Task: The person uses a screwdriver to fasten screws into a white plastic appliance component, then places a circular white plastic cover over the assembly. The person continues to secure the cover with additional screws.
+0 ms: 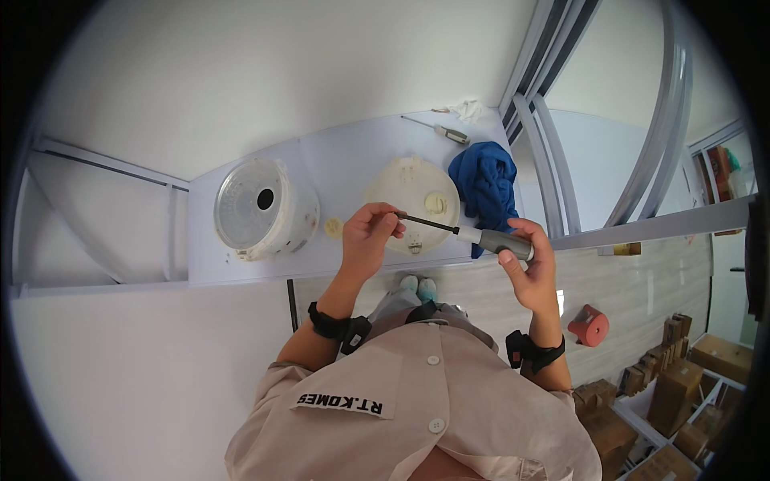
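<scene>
Driver (472, 235), one: above bench (337, 164) front edge | left fingers (383, 210) pinch shaft (429, 224) end, right fingers (514, 269) wrap handle (505, 243) | white disc (393, 188) apart from left-end drum (298, 218); shaft on neither, work apparently unfinished

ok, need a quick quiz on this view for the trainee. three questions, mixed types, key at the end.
1. Pick one. Which side holds the driver by its handle? A) left B) right C) neither
2. True or false: the blue cloth lies to the right of the tub.
3. How many drivers are in view?

Key
1. B: the right grip has the handle; the left grip is at the far end of the shaft.
2. True.
3. Two: one held, plus a loose driver on the table.
</scene>
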{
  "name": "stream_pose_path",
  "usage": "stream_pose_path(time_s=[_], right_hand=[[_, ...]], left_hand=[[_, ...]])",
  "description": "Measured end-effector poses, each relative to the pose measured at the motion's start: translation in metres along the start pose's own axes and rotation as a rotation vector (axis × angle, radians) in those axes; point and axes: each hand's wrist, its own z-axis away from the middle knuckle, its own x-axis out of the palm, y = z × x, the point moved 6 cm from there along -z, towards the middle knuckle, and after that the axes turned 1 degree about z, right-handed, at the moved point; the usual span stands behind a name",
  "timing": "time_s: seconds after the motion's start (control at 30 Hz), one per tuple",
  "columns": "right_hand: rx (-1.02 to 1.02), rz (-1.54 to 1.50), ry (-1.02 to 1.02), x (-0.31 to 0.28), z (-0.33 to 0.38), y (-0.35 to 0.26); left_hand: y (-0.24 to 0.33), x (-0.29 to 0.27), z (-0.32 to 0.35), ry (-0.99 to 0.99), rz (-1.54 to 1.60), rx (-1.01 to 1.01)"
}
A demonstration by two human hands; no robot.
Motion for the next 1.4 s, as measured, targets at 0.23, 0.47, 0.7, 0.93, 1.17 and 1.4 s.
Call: stream_pose_path(time_s=[0.23, 0.47, 0.7, 0.93, 1.17, 1.4], right_hand=[[0.047, 0.090, 0.052, -0.003, -0.005, 0.012], [0.046, 0.314, 0.020, 0.021, -0.016, 0.007], [0.007, 0.406, 0.065, 0.034, -0.019, 0.006], [-0.037, 0.545, 0.058, 0.047, -0.018, -0.008], [-0.063, 0.653, 0.033, 0.060, -0.018, -0.021], [-0.121, 0.701, 0.034, 0.068, -0.018, -0.025]], left_hand=[[0.012, 0.009, 0.004, -0.224, -0.934, 0.359], [-0.015, 0.011, 0.004, -0.361, -1.115, 0.467], [-0.027, 0.002, 0.007, -0.434, -1.142, 0.464], [-0.042, -0.004, 0.008, -0.503, -1.183, 0.400], [-0.043, -0.006, 0.002, -0.559, -1.255, 0.316], [-0.051, -0.011, 0.000, -0.558, -1.252, 0.306]])
